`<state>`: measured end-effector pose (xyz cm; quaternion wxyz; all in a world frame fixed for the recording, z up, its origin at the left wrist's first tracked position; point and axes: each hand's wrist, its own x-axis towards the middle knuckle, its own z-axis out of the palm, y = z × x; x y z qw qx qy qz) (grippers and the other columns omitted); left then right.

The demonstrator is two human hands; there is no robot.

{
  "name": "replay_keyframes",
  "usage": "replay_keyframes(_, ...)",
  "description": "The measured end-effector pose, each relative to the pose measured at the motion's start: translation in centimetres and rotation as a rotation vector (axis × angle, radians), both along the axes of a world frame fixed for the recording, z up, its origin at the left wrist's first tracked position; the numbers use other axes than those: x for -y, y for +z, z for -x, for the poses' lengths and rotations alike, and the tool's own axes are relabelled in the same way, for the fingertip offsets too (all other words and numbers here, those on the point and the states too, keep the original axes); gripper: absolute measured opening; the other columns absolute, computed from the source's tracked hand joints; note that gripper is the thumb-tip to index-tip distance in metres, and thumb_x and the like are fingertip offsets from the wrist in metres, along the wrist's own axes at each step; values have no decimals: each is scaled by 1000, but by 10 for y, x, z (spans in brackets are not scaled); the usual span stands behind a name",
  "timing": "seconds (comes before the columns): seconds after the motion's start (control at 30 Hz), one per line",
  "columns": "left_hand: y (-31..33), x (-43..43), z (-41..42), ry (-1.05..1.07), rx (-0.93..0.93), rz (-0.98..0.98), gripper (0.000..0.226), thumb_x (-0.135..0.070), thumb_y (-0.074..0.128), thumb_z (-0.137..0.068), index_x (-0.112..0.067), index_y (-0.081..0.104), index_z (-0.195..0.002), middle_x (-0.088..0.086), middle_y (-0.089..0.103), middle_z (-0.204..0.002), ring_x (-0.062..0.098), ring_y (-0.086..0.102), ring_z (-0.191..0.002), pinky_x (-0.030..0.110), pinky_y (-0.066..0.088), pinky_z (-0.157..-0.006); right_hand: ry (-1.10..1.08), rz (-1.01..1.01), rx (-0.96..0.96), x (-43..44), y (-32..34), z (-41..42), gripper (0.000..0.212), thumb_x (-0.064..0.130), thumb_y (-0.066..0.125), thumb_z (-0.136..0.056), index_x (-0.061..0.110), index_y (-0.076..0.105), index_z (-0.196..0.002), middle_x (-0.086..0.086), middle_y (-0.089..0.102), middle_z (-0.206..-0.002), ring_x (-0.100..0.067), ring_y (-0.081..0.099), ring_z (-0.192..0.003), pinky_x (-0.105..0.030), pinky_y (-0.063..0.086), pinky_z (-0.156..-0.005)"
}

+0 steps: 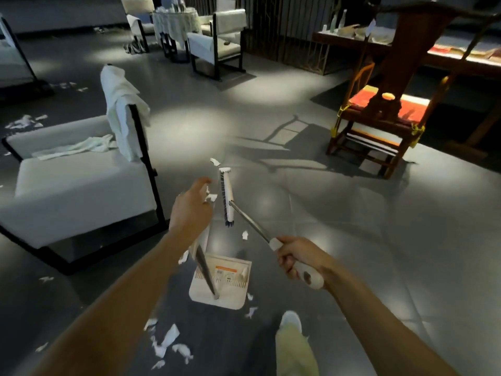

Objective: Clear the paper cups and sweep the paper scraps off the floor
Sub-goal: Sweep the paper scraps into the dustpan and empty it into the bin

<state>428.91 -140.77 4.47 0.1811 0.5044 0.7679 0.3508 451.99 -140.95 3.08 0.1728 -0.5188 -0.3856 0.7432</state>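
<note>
My right hand (296, 263) grips the white end of the broom handle. The broom head (227, 198) hangs tilted above the floor, just right of my left hand (189, 210). My left hand holds the top of the dustpan handle, and a small paper scrap (211, 197) sits at its fingertips. The white dustpan (238, 297) rests on the floor below. Several torn paper scraps (168, 343) lie near my feet. More scraps (245, 234) lie by the broom, and others (24, 122) at the far left. I see no paper cups.
A white armchair (81, 185) draped with cloths stands close on the left. A wooden chair with a red cushion (379, 123) stands to the right. Farther back are a covered table (176, 23) with more armchairs. My shoe (291, 321) is beside the dustpan.
</note>
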Motion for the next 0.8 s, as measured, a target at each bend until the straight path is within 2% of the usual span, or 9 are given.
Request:
replay_keyframes(0.13, 4, -129, 14, 153, 79, -4, 54, 1, 46, -81, -28, 49, -126, 11, 60, -93, 28, 58, -72, 38, 51, -65, 96, -16, 30, -145, 13, 5, 23, -8, 37, -92, 9, 51, -97, -4, 44, -55, -3, 38, -32, -14, 31, -31)
replay_keyframes(0.23, 13, -209, 31, 241, 83, -17, 56, 4, 41, -80, -31, 46, -124, 10, 58, -79, 30, 57, -64, 43, 52, -59, 150, -1, 40, -245, 28, 17, 24, -7, 36, -92, 10, 50, -100, -4, 41, -58, -2, 37, -31, -13, 31, -29)
replay_keyframes(0.27, 15, -231, 38, 273, 81, -31, 54, 2, 41, -82, -31, 46, -124, 10, 57, -76, 29, 56, -61, 42, 52, -56, 180, 3, 38, -276, 32, 24, 24, -7, 36, -93, 12, 50, -98, -3, 40, -59, -1, 36, -31, -13, 31, -29)
replay_keyframes(0.37, 18, -301, 59, 347, 62, -37, 49, 2, 40, -85, -26, 46, -124, 4, 51, -68, 20, 50, -54, 28, 42, -47, 215, 39, 3, -368, 30, 51, 26, -6, 35, -95, 16, 49, -91, -3, 40, -59, 1, 37, -30, -12, 30, -28)
replay_keyframes(0.47, 8, -381, 85, 385, 85, -46, 51, 2, 40, -84, -29, 46, -124, 5, 52, -67, 19, 49, -51, 29, 41, -45, 284, 47, -11, -462, 17, 85, 25, -7, 35, -94, 13, 49, -91, -2, 41, -55, 0, 38, -31, -11, 31, -29)
replay_keyframes(0.63, -8, -523, 147, 402, 130, -40, 56, 1, 39, -82, -34, 44, -125, 12, 59, -79, 20, 52, -54, 28, 40, -44, 392, 64, 7, -622, 1, 165, 23, -7, 36, -93, 12, 50, -94, -3, 41, -59, -1, 39, -34, -11, 33, -32)
replay_keyframes(0.73, 1, -602, 194, 432, 126, -62, 52, 1, 41, -84, -30, 46, -125, 12, 59, -82, 19, 52, -55, 25, 39, -45, 437, 99, -23, -714, 4, 219, 23, -6, 38, -92, 13, 52, -94, -3, 42, -59, -1, 40, -35, -12, 34, -32)
replay_keyframes(0.8, 15, -650, 225, 455, 97, -51, 51, 1, 42, -85, -28, 46, -127, 11, 59, -91, 18, 53, -57, 24, 38, -46, 441, 124, -23, -767, 9, 253, 26, -6, 39, -92, 12, 54, -102, -4, 43, -61, -2, 40, -36, -12, 35, -31)
